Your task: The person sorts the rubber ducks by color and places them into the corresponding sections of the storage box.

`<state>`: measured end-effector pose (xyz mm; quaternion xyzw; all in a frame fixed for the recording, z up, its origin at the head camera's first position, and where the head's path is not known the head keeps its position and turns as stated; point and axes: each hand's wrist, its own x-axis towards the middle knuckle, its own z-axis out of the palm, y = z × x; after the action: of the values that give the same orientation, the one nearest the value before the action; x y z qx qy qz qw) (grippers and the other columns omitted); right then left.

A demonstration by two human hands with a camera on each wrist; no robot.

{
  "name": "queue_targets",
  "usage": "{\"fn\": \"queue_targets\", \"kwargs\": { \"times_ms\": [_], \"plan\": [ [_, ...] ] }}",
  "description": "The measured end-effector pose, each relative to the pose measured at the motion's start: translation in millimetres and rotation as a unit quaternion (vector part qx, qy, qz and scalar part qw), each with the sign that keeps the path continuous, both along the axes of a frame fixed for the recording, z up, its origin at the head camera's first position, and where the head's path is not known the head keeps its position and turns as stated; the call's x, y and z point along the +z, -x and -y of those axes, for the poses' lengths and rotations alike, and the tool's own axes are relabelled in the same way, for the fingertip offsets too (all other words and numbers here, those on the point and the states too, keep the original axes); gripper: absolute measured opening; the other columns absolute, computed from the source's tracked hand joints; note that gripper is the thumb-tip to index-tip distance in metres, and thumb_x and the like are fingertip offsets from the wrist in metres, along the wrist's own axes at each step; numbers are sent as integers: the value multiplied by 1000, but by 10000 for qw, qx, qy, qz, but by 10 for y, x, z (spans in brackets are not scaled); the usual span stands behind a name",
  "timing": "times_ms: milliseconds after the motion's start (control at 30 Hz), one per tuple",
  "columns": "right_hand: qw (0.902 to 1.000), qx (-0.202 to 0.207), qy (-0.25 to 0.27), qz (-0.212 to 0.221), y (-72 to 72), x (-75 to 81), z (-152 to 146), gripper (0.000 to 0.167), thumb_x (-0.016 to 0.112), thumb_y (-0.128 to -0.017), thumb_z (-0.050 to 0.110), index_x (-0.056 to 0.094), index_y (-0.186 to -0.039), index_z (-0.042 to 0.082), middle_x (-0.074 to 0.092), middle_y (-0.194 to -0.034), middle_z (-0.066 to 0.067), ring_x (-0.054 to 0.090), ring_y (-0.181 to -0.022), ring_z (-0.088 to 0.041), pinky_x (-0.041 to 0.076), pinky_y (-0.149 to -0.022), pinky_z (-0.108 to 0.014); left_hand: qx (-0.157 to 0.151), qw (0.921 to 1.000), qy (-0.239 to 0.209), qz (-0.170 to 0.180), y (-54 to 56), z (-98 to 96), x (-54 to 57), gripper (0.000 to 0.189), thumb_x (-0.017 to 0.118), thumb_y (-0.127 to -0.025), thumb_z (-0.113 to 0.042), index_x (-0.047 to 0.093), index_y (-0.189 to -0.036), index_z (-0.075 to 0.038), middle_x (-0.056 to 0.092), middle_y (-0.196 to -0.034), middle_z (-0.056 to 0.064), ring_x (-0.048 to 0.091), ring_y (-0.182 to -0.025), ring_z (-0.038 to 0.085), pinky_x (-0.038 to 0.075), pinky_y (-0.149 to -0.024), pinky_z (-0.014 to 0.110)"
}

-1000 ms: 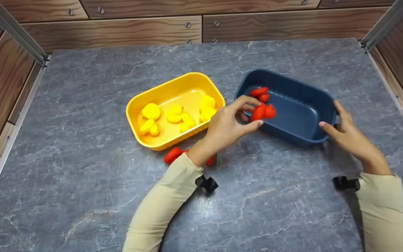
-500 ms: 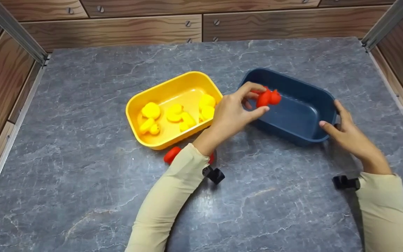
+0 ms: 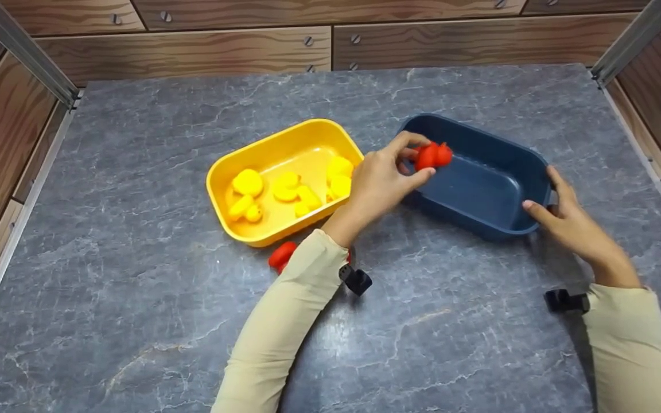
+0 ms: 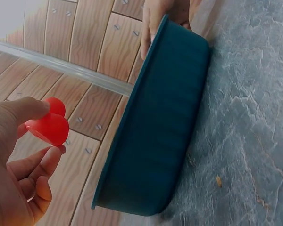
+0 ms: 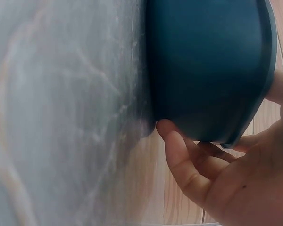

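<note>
My left hand [image 3: 379, 178] pinches a small red rubber toy [image 3: 435, 156] between thumb and fingers over the left end of a dark blue bin [image 3: 479, 178]. The toy has a rounded body and a smaller round head; in the left wrist view, the red toy [image 4: 52, 125] is held level with the bin's rim or above it. At the bin's right end, my right hand [image 3: 580, 226] grips the rim, thumb over the inner side. Its fingers [image 5: 184, 167] curl under the outside of the rim in the right wrist view. The bin's left corner is partly hidden by my left hand.
A yellow bin [image 3: 284, 150] holding several yellow toy ducks [image 3: 248, 182] stands left of the blue one. In front of it, red toys [image 3: 282, 256] lie on the grey marbled table [image 3: 135, 321], partly covered by my left sleeve. Wood-patterned panels enclose the table's back and sides.
My left hand has moved up and further over the blue bin with the red toy, then slightly back left. Red toys seen inside the bin earlier are now hidden. The right hand stays put.
</note>
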<state>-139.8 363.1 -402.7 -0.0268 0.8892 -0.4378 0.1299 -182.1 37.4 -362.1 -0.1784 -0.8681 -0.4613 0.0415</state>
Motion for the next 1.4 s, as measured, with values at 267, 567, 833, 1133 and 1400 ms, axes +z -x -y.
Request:
{"fn": "queue_targets", "kwargs": {
  "times_ms": [267, 567, 833, 1133, 1400],
  "plan": [
    [10000, -7, 84, 6, -14, -13, -7, 86, 45, -102, 29, -23, -151, 9, -22, -152, -31, 21, -130, -61, 35, -75, 4, 115, 9997, 226, 18, 60, -46, -29, 37, 74, -84, -37, 60, -117, -30, 74, -103, -7, 57, -69, 3, 41, -62, 19],
    [10000, 20, 85, -48, -19, -6, -12, 86, 47, -101, 29, -21, -151, 9, -22, -153, -30, 9, -137, -56, 32, -80, 3, 235, 9994, 237, 2, 92, -62, -101, 36, 74, -84, -39, 61, -116, -30, 74, -103, -7, 58, -70, 2, 40, -61, 19],
    [10000, -59, -31, -51, -22, -1, -6, 87, 48, -101, 32, -19, -152, 11, -21, -155, -28, 2, -140, -51, 26, -84, 4, 315, 9991, 209, 183, 107, -10, -72, 41, 68, -87, -46, 58, -123, -28, 73, -107, -3, 61, -78, 7, 43, -65, 18],
    [9999, -100, -60, -15, -22, -10, -1, 87, 48, -101, 34, -19, -153, 14, -22, -156, -25, -8, -142, -48, 20, -92, 2, 50, 9985, -201, 512, 24, 180, -30, 48, 69, -87, -44, 57, -128, -22, 70, -106, 0, 62, -84, 14, 46, -70, 20],
    [9999, -34, 144, 25, -19, 1, 5, 87, 47, -102, 29, -22, -151, 11, -19, -154, -29, 12, -137, -56, 32, -86, 2, -318, 9984, 79, 460, -164, 422, 106, 54, 70, -85, -47, 54, -131, -24, 68, -108, -5, 60, -93, 13, 46, -76, 25]
  ]
}}
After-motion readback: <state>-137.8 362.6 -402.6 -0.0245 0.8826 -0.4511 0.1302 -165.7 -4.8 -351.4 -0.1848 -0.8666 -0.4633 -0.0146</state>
